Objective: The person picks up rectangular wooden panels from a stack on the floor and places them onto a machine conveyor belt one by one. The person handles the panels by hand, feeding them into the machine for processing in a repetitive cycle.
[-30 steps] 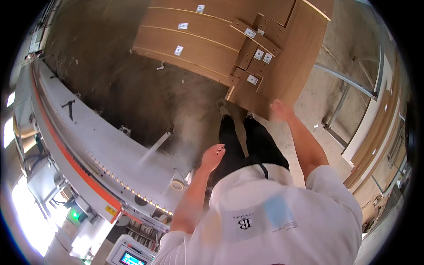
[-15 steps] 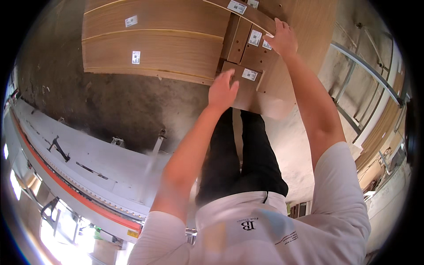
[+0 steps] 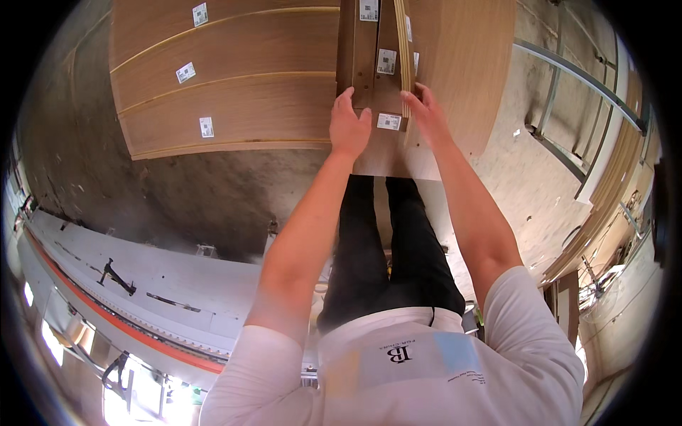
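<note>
In the right hand (image 3: 429, 118), board (image 3: 404, 60); left hand (image 3: 350, 132) nearby.

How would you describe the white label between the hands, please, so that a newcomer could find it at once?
Find the brown boards at the top of the picture, where the left hand and right hand are. Between those hands lies the white label, wider than tall. The other labels sit beyond the hands or off left.

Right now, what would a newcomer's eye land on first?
Probably the brown panels with white labels, top left to centre. Next, the left hand and right hand at upper centre, the right at a narrow pale-edged piece. Then the orange strip along the machine, lower left.
</note>
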Available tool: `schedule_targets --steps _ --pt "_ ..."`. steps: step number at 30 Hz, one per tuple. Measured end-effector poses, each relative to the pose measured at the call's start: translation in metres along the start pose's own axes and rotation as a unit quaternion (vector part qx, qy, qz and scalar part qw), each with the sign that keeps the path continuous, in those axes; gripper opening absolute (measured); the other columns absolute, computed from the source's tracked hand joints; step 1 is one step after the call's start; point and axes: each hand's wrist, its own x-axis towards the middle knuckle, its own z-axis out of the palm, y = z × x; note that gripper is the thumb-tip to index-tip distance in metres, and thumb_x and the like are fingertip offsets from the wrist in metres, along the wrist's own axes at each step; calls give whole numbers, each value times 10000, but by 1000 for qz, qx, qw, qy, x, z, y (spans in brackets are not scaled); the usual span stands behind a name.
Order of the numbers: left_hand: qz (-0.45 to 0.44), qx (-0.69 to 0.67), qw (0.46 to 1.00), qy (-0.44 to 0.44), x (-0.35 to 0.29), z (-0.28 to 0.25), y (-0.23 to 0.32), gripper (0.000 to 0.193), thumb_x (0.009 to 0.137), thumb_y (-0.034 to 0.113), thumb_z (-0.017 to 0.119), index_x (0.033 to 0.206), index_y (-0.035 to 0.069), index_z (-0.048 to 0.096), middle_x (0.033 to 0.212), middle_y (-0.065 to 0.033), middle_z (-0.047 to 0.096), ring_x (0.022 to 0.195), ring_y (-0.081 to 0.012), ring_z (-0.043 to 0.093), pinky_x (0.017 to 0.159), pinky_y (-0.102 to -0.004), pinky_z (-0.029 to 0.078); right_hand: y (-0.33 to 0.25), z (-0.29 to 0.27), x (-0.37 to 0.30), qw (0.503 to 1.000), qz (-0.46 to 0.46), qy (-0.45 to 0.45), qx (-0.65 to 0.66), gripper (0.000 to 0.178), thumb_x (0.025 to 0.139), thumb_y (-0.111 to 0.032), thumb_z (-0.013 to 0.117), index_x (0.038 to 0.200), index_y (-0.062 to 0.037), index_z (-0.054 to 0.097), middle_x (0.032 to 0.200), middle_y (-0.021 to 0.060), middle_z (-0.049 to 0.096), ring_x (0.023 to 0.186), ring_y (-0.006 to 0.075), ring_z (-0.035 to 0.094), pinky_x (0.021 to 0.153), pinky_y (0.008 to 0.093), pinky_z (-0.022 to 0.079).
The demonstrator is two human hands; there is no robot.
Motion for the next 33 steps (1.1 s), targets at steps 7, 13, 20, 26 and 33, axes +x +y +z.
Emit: schedule_targets --steps 7,13,20,26,33 --pt "-3 -51 999 -16 15 1 -8 591 893 150 655 1420 -31 459 1390 -203 550 1278 -312 546 1077 -389 440 2 11 21 990 -24 49 -134 738 861 -527 725 1357 -3 568 1147 141 710 1054 247 673 919 351 506" --pt "-35 -63 997 -13 5 0 -12 547 895 133 649 1395 -11 482 1367 -192 557 1264 -324 539 1072 -408 438 -1 16 5 988 -1 10 -152 715 842 -539 727 1316 -18 603 1109 140 714 1014 261 676 869 385 520" --pt "-38 10 999 22 -48 2 -10 542 904 149 644 1394 -10 476 1365 -196 530 1283 -343 509 1095 -431 409 29 27 -35 984 -14 38 -172 726 840 -546 734 1311 -10 600 1060 134 713 938 233 678 812 375 527" --pt "-106 80 991 2 -62 10 -17 625 896 197 666 1437 10 412 1385 -206 495 1305 -378 488 1086 -449 416 40 22 -70 997 22 -12 -71 679 845 -431 780 1324 8 582 1073 122 714 951 222 677 842 349 528" --pt "-102 90 990 44 -65 28 -25 774 862 259 731 1479 -4 344 1366 -234 498 1297 -404 488 1074 -470 422 59 10 -102 992 26 106 -59 676 831 -385 800 1344 -11 567 1192 137 684 1078 249 654 930 352 510"
